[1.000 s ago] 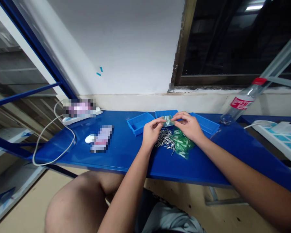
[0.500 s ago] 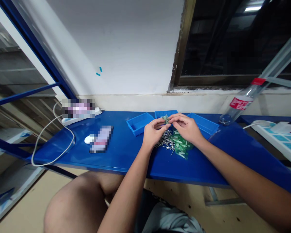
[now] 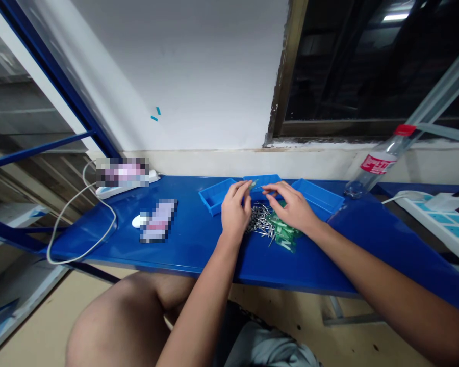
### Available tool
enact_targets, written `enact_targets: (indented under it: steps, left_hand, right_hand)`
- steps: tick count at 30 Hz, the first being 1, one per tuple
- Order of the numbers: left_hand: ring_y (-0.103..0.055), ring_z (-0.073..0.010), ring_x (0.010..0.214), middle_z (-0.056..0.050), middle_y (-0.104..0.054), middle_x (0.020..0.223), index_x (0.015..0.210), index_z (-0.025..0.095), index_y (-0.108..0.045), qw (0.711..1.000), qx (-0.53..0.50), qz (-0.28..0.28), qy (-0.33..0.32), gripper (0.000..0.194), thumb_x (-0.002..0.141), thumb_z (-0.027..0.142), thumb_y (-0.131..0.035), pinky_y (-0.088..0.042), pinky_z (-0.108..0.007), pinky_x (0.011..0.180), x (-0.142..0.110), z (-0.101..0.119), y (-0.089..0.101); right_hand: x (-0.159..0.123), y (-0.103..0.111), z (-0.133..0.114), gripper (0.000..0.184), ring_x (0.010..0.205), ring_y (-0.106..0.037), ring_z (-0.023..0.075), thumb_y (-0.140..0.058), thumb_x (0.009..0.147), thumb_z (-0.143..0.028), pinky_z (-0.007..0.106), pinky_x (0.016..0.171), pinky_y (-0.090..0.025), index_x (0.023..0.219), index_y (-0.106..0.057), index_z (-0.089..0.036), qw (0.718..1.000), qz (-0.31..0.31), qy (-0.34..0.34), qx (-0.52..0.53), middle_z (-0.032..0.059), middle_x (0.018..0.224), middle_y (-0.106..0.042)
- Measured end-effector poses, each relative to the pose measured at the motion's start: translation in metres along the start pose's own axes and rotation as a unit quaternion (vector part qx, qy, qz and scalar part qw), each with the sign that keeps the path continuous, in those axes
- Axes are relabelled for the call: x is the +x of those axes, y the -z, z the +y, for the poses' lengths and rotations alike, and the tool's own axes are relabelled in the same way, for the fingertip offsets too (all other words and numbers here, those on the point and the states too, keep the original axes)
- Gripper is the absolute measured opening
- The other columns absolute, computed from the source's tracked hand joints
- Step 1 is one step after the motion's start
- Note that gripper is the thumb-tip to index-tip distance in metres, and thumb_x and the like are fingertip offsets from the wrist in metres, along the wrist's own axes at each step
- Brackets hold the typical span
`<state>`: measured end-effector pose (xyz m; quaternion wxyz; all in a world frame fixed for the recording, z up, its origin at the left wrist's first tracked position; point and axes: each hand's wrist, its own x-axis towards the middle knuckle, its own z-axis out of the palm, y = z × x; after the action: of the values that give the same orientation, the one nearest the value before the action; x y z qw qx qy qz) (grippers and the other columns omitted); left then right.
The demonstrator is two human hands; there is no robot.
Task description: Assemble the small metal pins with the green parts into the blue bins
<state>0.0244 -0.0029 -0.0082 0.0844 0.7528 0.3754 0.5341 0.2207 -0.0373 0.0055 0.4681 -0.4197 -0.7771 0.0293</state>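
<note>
My left hand (image 3: pixel 235 211) pinches a small green part (image 3: pixel 253 184) at its fingertips, just in front of the middle blue tray (image 3: pixel 268 178). My right hand (image 3: pixel 294 208) hovers with its fingers spread over a pile of metal pins (image 3: pixel 259 222) and a heap of green parts (image 3: pixel 285 236) on the blue table (image 3: pixel 191 244). Nothing shows in the right hand. A left blue tray (image 3: pixel 214 198) and a right blue tray (image 3: pixel 321 198) flank the middle one.
A clear plastic bottle (image 3: pixel 382 159) with a red label leans at the back right. A white power strip (image 3: pixel 441 219) lies at the right. At the left are another strip with a white cable (image 3: pixel 80 244), a small white object (image 3: pixel 138 220) and a blurred flat item (image 3: pixel 159 220).
Both hands held one green part together above the pile. They have now come apart: the left hand keeps the part, the right hand has dropped toward the pile with its fingers spread.
</note>
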Motion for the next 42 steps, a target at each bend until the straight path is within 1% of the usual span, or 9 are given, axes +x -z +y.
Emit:
enact_targets:
  steps: [3, 6, 10, 13, 18, 21, 30, 36, 42]
  left_hand:
    - [-0.063, -0.0258, 0.12, -0.01, -0.066, 0.136, 0.129, 0.028, -0.07, 0.991, 0.132, 0.036, 0.01, 0.037, 0.101, 0.014, -0.051, -0.049, -0.046, 0.104, 0.002, -0.003, 0.01]
    - [-0.055, -0.0332, 0.128, -0.011, -0.064, 0.142, 0.124, 0.027, -0.072, 0.968, 0.243, 0.034, 0.056, 0.038, 0.095, 0.01, -0.056, -0.04, -0.058, 0.109, 0.002, -0.005, 0.016]
    - [-0.049, -0.0349, 0.135, -0.01, -0.063, 0.144, 0.116, 0.023, -0.074, 0.953, 0.293, 0.015, 0.077, 0.029, 0.093, 0.016, -0.058, -0.026, -0.064, 0.119, 0.0, -0.001, 0.015]
    - [-0.049, -0.034, 0.135, -0.008, -0.065, 0.14, 0.108, 0.024, -0.074, 0.962, 0.268, 0.016, 0.046, 0.024, 0.092, 0.015, -0.059, -0.022, -0.063, 0.123, 0.0, 0.0, 0.013]
    - [-0.056, -0.0306, 0.124, -0.011, -0.067, 0.127, 0.106, 0.021, -0.071, 0.992, 0.12, -0.022, -0.038, 0.025, 0.091, 0.007, -0.057, -0.046, -0.051, 0.108, 0.001, -0.003, 0.008]
    - [-0.059, -0.0262, 0.115, -0.011, -0.067, 0.122, 0.107, 0.019, -0.069, 0.994, 0.065, -0.063, -0.063, 0.025, 0.093, 0.006, -0.053, -0.05, -0.043, 0.103, -0.001, -0.003, 0.002]
    - [-0.06, -0.0259, 0.106, -0.007, -0.071, 0.102, 0.095, 0.021, -0.068, 0.994, 0.058, -0.082, -0.032, 0.021, 0.092, 0.005, -0.054, -0.051, -0.04, 0.097, -0.004, 0.001, -0.001]
    - [-0.065, -0.0243, 0.103, -0.007, -0.073, 0.106, 0.103, 0.02, -0.072, 0.998, 0.011, -0.069, -0.001, 0.026, 0.093, 0.006, -0.052, -0.051, -0.04, 0.1, -0.003, 0.001, -0.004]
    - [-0.073, -0.0233, 0.085, -0.006, -0.079, 0.096, 0.121, 0.022, -0.076, 0.987, -0.092, -0.1, 0.084, 0.03, 0.099, 0.021, -0.056, -0.057, -0.037, 0.088, -0.004, 0.001, -0.006]
  right_hand:
    - [0.001, 0.002, 0.0, 0.023, 0.101, -0.065, 0.0289, -0.054, 0.102, -0.023, 0.048, 0.092, -0.056, 0.12, -0.069, -0.023, 0.996, -0.031, 0.049, -0.065, 0.0096, 0.105, -0.074]
    - [0.001, 0.0, 0.002, 0.021, 0.099, -0.062, 0.0288, -0.055, 0.102, -0.023, 0.047, 0.09, -0.055, 0.116, -0.071, -0.022, 0.991, -0.072, 0.062, -0.092, 0.0096, 0.103, -0.075]
    - [-0.001, -0.001, 0.007, 0.019, 0.103, -0.062, 0.0286, -0.059, 0.101, -0.027, 0.046, 0.091, -0.055, 0.113, -0.074, -0.022, 0.984, -0.135, 0.061, -0.1, 0.0094, 0.104, -0.076]
    - [-0.002, -0.002, 0.008, 0.016, 0.105, -0.063, 0.0286, -0.065, 0.099, -0.031, 0.047, 0.093, -0.055, 0.109, -0.077, -0.025, 0.982, -0.167, 0.051, -0.069, 0.0081, 0.104, -0.078]
    - [-0.002, -0.01, 0.014, 0.011, 0.101, -0.065, 0.029, -0.071, 0.093, -0.025, 0.047, 0.092, -0.054, 0.1, -0.079, -0.028, 0.979, -0.195, 0.033, -0.052, 0.0056, 0.095, -0.079]
    - [-0.002, -0.015, 0.018, 0.016, 0.101, -0.066, 0.0285, -0.07, 0.09, -0.016, 0.044, 0.093, -0.053, 0.098, -0.079, -0.027, 0.976, -0.204, 0.027, -0.068, 0.0056, 0.096, -0.079]
    - [-0.002, -0.02, 0.006, 0.017, 0.087, -0.067, 0.0248, -0.066, 0.088, -0.01, 0.034, 0.076, -0.05, 0.089, -0.074, -0.025, 0.967, -0.184, -0.036, -0.173, 0.0056, 0.083, -0.073]
    - [0.0, -0.017, 0.004, 0.027, 0.079, -0.068, 0.0201, -0.061, 0.084, -0.007, 0.034, 0.078, -0.054, 0.104, -0.07, -0.022, 0.991, -0.084, -0.068, -0.074, 0.0037, 0.092, -0.074]
    - [0.002, -0.004, -0.006, 0.012, 0.075, -0.066, 0.0202, -0.064, 0.093, -0.021, 0.036, 0.073, -0.056, 0.097, -0.075, -0.025, 0.998, 0.021, -0.062, 0.002, 0.0052, 0.097, -0.074]
